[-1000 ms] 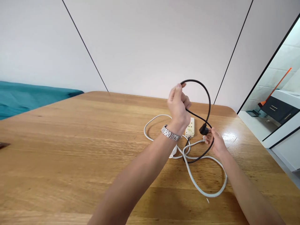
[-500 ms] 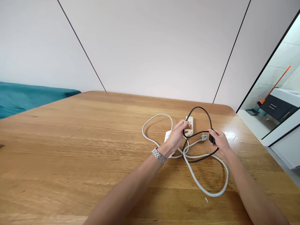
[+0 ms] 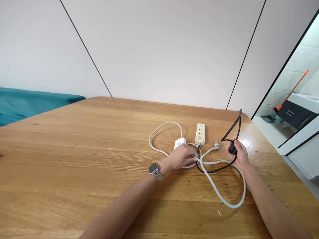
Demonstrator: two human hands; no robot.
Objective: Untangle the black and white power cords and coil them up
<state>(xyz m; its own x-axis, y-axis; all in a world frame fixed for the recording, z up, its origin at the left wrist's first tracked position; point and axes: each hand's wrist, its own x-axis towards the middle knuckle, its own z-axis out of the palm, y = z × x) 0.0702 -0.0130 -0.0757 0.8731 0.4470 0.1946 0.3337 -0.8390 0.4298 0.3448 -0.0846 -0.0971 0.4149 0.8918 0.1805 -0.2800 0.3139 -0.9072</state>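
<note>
My right hand is closed round a black plug. From that plug a loop of black cord stands up in the air, and the cord's lower part runs back across the table to a cream power strip. My left hand, below a watch on the wrist, has its fingers pinched on a white cord where the cords cross. Just behind that hand lies a white box with a blue mark, joined to the white cord. A light grey plug rests between my hands.
The wooden table meets a pale panelled wall at the back. Teal fabric lies beyond its left edge. Through an opening at the right, an orange-handled broom leans near a dark cabinet.
My left hand has let go of the black cord and moved down to the white cord. The right hand has shifted slightly right with the black plug, and the black loop has swung right.
</note>
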